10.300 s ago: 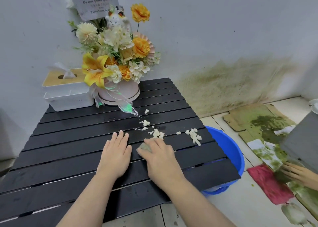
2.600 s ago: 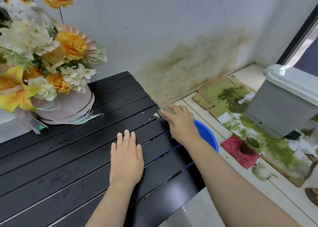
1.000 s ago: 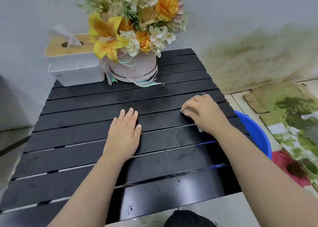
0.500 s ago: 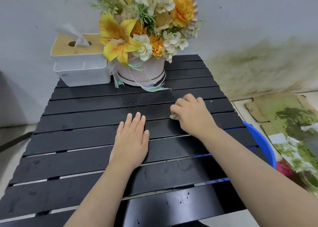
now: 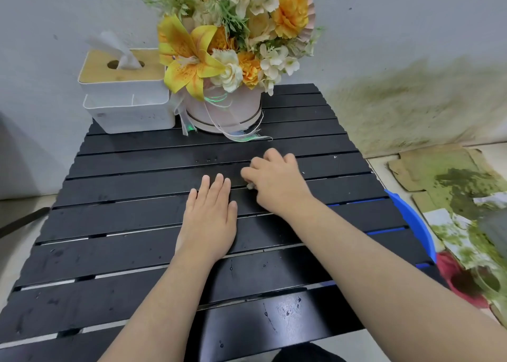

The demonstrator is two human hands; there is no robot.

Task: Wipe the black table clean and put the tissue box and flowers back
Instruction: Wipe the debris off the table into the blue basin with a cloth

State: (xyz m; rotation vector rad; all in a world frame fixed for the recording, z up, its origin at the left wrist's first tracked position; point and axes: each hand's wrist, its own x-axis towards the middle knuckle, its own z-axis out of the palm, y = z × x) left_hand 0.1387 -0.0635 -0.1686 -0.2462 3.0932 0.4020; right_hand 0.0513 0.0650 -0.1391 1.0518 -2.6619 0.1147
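Note:
The black slatted table (image 5: 123, 219) fills the view, its slats damp and shiny. At its back left corner stands the white tissue box (image 5: 124, 98) with a wooden lid and a tissue sticking up. Beside it, the yellow and orange flowers (image 5: 233, 43) sit in a pale round pot (image 5: 223, 112). My left hand (image 5: 210, 216) lies flat on the middle slats, fingers together. Just to its right, my right hand (image 5: 277, 182) is closed on a small wad of wet tissue (image 5: 250, 186), pressed against the table; most of the wad is hidden under the fingers.
A blue basin (image 5: 411, 219) sits under the table's right edge. Stained cardboard and paper scraps (image 5: 452, 186) and a red cloth (image 5: 461, 279) lie on the floor to the right. The wall (image 5: 411, 104) behind carries a green smear.
My right hand has slid the wad left along the slat, from near the table's right edge towards my left hand. The left hand has stayed flat. The crumbs seen earlier are gone.

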